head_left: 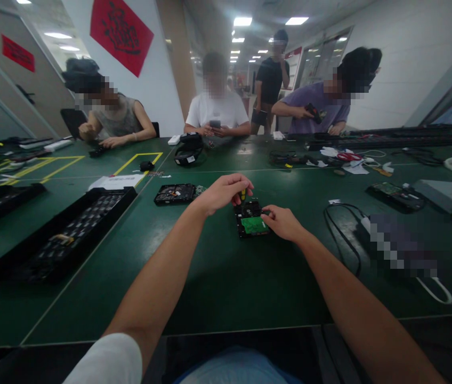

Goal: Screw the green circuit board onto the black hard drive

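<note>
A hard drive (255,226) with a green circuit board facing up lies on the table in front of me. My left hand (226,192) is closed round a small screwdriver (243,196) with a yellow and black handle, held upright over the drive's far part. The tip is too small to make out. At the drive's right edge, my right hand (283,222) grips the side between thumb and fingers. Another hard drive (175,194) lies left of my left hand, with small loose parts (200,190) beside it.
A long black tray (86,229) lies at left, near a white paper (116,182). At right are a looped black cable (340,234), another drive-like device (396,196) and a grey box (448,196). Several people are across the green table (210,288); one holds a phone (215,124).
</note>
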Demonstrator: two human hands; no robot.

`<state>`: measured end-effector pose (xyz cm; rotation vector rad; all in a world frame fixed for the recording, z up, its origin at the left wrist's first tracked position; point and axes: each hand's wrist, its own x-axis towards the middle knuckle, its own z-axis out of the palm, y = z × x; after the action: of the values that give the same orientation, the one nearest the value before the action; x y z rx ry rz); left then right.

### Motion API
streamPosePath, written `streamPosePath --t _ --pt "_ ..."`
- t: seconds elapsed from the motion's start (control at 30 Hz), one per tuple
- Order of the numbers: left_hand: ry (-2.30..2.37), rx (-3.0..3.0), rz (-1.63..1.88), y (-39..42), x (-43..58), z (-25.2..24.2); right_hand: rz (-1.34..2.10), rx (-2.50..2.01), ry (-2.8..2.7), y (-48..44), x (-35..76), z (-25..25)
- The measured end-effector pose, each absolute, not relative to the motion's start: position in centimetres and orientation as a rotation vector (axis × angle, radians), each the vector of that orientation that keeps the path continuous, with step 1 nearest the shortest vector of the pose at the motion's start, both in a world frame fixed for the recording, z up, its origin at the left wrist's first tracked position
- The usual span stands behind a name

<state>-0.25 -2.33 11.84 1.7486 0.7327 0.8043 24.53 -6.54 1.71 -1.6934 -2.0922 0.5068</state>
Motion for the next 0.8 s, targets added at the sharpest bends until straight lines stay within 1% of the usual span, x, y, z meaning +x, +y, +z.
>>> streamPosePath --t 0.27,0.8 --pt "0.744 1.554 0.838 -1.95 -0.29 11.49 0.506 -1.706 -2.083 -6.57 24.48 1.62" --pt "0.803 1.684 0.846 -2.08 -0.32 11.33 0.512 -1.697 -2.084 -6.65 24.31 1.89"
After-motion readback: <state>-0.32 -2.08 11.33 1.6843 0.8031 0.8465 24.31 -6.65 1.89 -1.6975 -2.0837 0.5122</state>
